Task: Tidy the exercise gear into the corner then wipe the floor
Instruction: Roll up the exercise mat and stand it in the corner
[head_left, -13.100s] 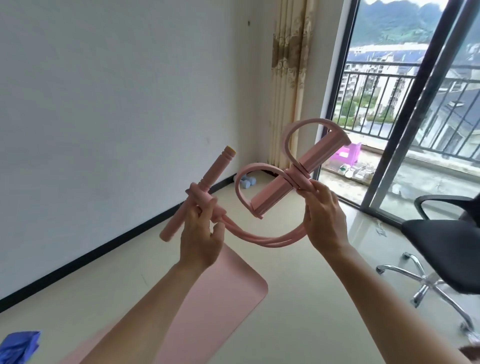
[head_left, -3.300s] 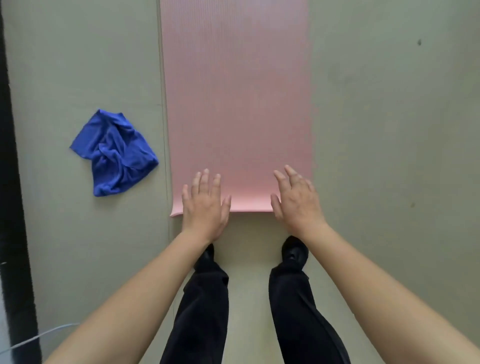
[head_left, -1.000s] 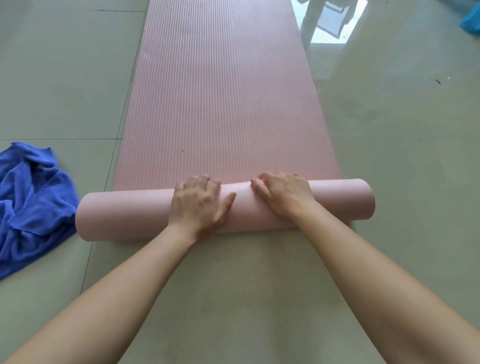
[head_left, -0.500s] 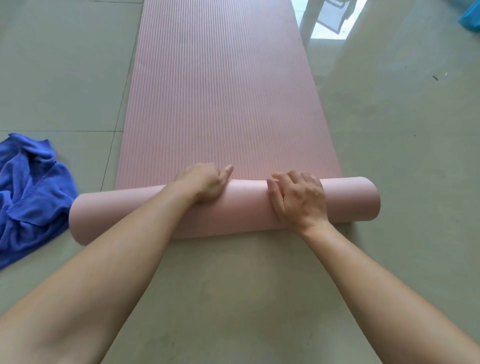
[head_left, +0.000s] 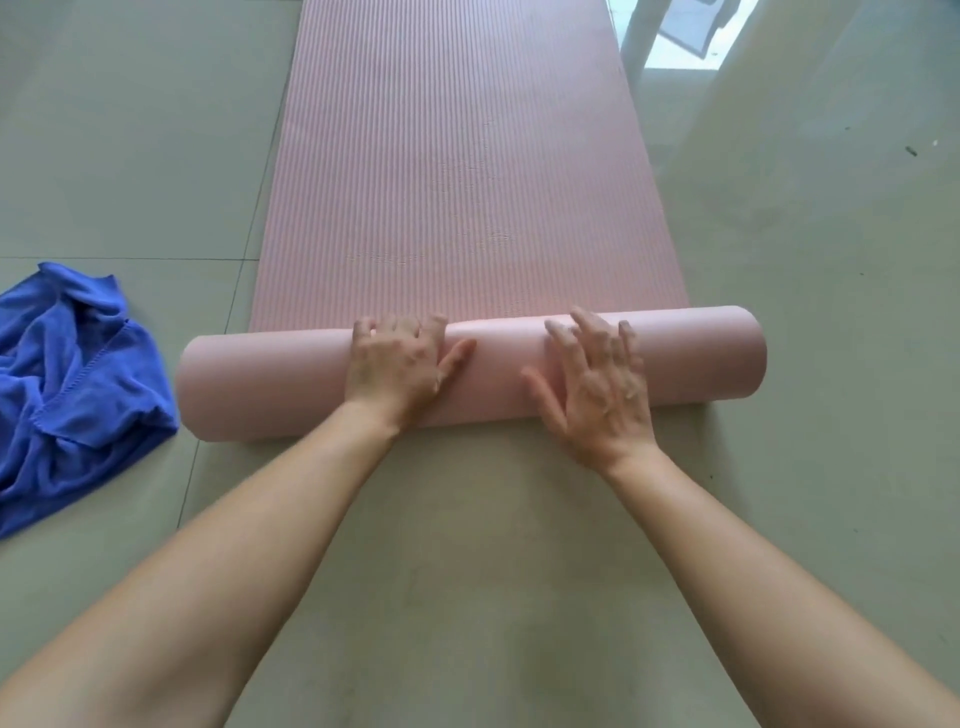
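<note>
A pink exercise mat (head_left: 457, 156) lies on the tiled floor, its near end wound into a thick roll (head_left: 270, 384) lying crosswise. My left hand (head_left: 400, 369) presses on top of the roll left of its middle, fingers reaching over the far side. My right hand (head_left: 597, 384) rests on the roll right of the middle, fingers spread and straight, slightly blurred. The flat ribbed part of the mat stretches away from me beyond the roll.
A crumpled blue cloth (head_left: 67, 384) lies on the floor just left of the roll's left end, nearly touching it. Glossy grey-green floor tiles (head_left: 810, 260) surround the mat; a bright window reflection (head_left: 691, 31) shows at the top right.
The roll has grown thicker and moved farther along the mat. My left hand has drawn back onto the roll's top and my right hand has spread its fingers.
</note>
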